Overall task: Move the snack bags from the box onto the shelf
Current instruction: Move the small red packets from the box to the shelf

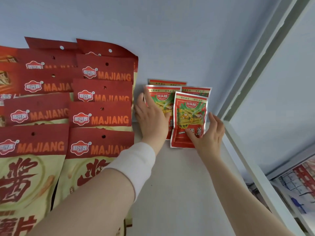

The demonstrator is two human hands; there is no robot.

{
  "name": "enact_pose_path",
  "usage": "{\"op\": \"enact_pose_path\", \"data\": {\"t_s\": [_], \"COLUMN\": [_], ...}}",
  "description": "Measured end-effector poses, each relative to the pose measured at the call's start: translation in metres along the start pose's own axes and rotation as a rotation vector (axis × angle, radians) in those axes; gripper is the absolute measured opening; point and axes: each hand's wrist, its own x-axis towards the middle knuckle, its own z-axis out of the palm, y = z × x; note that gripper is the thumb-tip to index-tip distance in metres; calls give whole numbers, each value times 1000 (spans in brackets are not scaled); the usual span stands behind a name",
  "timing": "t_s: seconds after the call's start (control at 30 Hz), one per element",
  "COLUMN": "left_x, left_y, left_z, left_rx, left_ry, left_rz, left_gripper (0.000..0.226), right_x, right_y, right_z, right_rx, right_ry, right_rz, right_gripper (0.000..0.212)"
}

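At the centre of the frame, small red foil snack bags point(190, 110) stand on the white shelf board point(172, 178). My left hand point(150, 117) lies flat against one. My right hand point(210, 136), fingers straight, puts its thumb on the front bag.

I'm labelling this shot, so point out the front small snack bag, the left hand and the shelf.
front small snack bag point(190, 111): head view, its printed picture.
left hand point(151, 120): head view, back of the hand.
shelf point(179, 184): head view, bare surface before the bags.
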Motion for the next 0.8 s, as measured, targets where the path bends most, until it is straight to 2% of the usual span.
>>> {"op": "enact_pose_path", "data": {"t_s": [0.07, 0.17, 0.23, 0.3, 0.4, 0.57, 0.7, 0.8], "left_x": [-3, -8, -20, -41, -87, -169, -239, -294], "left_y": [3, 9, 8, 4, -16, -62, -115, -162], "left_z": [-11, -39, -68, -102, -152, -231, -309, -370], "left_rx": [96, 308, 474, 635, 833, 909, 976, 1026], "left_ry": [28, 46, 3, -58, -131, -211, -243, -286], "left_rz": [118, 403, 542, 576, 511, 358, 167, 14], "left_gripper": [81, 61, 45, 37, 33, 38, 49, 44], "right_x": [-6, -14, -27, -49, -99, -187, -266, -333], "right_y": [-7, -27, -44, -64, -87, -120, -166, -204], "right_z": [-9, -31, -50, -68, -88, -101, -90, -76], "right_rx": [-25, -169, -299, -399, -494, -537, -541, -500], "right_ry": [32, 45, -21, -111, -208, -298, -431, -516], "right_rz": [-55, -191, -243, -299, -463, -669, -785, -912], "right_gripper": [77, 59, 51, 46, 44, 45, 40, 43]}}
